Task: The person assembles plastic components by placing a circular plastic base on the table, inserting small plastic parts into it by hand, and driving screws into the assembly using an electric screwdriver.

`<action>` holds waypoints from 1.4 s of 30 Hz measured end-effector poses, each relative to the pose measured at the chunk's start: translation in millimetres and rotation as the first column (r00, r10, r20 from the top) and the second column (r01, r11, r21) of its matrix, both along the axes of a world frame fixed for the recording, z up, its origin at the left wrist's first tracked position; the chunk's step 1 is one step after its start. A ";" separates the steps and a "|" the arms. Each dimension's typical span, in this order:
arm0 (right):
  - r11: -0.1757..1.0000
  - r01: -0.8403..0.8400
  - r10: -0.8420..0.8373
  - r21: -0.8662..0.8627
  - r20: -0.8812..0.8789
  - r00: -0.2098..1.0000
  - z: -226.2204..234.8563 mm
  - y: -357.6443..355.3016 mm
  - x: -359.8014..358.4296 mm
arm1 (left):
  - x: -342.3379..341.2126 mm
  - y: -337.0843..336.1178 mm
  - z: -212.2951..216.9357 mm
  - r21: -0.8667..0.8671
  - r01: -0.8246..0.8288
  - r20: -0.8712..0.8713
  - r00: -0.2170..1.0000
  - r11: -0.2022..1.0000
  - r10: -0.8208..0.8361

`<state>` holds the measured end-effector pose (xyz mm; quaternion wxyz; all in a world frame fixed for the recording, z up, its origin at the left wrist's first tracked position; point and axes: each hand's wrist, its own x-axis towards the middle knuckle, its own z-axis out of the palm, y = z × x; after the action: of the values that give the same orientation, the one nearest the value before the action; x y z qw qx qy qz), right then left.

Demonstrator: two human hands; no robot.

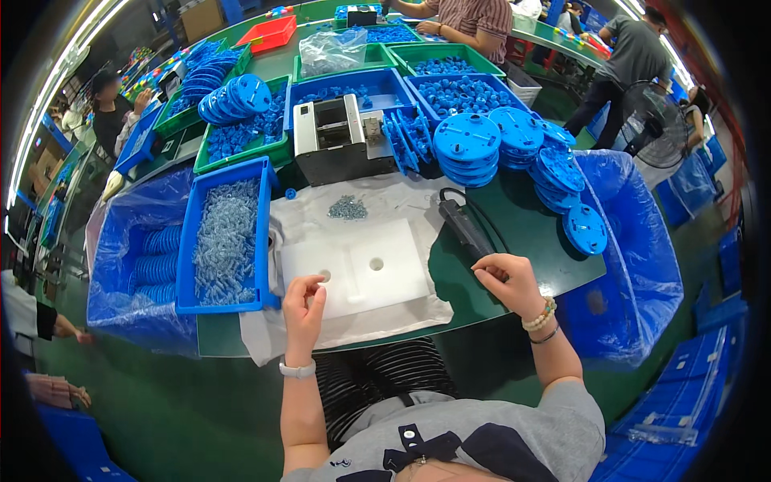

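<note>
My left hand [303,312] is over the left front of a white block [377,285], its fingers loosely bent and the thumb apart. Nothing shows in it. Two round holes mark the block, one of them close by my left fingertips. My right hand [511,283] hovers at the table's front right, fingers bent, with a gap between thumb and forefinger and nothing visible between them. Just beyond it lies a black corded electric screwdriver [466,225]. Behind the block, a small heap of screws [348,207] rests on the white cloth [301,210].
A blue tray [263,233] of small clear parts stands left of the block. Behind is a boxy machine [331,132], among bins of blue parts. Stacked blue discs [467,145] stand at right. Lined blue bins [642,265] flank the table. A person [474,20] sits opposite.
</note>
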<state>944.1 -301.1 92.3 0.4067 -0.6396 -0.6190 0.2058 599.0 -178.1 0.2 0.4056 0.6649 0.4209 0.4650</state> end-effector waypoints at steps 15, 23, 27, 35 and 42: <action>0.759 -0.569 0.411 -0.316 -0.445 0.796 -30.7 -64.6 -1.5 | -90.4 -87.6 11.6 -0.630 0.568 0.268 0.799 0.529 -0.538; 0.543 0.252 -0.369 -0.801 0.042 0.929 -409.4 -182.4 -11.6 | -208.3 -210.6 -249.7 -0.918 -0.231 -0.324 0.906 -0.323 0.272; 0.570 -0.077 0.374 -0.818 0.174 0.911 -501.8 -215.2 -12.8 | -236.1 -238.5 -303.9 -0.743 -0.469 -0.644 0.695 0.478 -0.320; 0.487 -0.028 0.377 -0.873 0.181 0.908 -498.9 -284.8 104.3 | -216.4 -148.7 -315.9 -0.833 -0.346 -0.467 0.858 0.431 -0.214; 0.319 -0.052 0.399 -0.946 0.084 0.913 -428.5 -231.2 57.6 | -218.8 -157.3 -289.2 -0.907 -0.287 -0.339 0.931 0.307 -0.132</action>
<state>1001.7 -532.4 -336.2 -0.1618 -0.6844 -0.5297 0.4742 380.2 -335.4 -289.0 0.6116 0.3486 0.7099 0.0211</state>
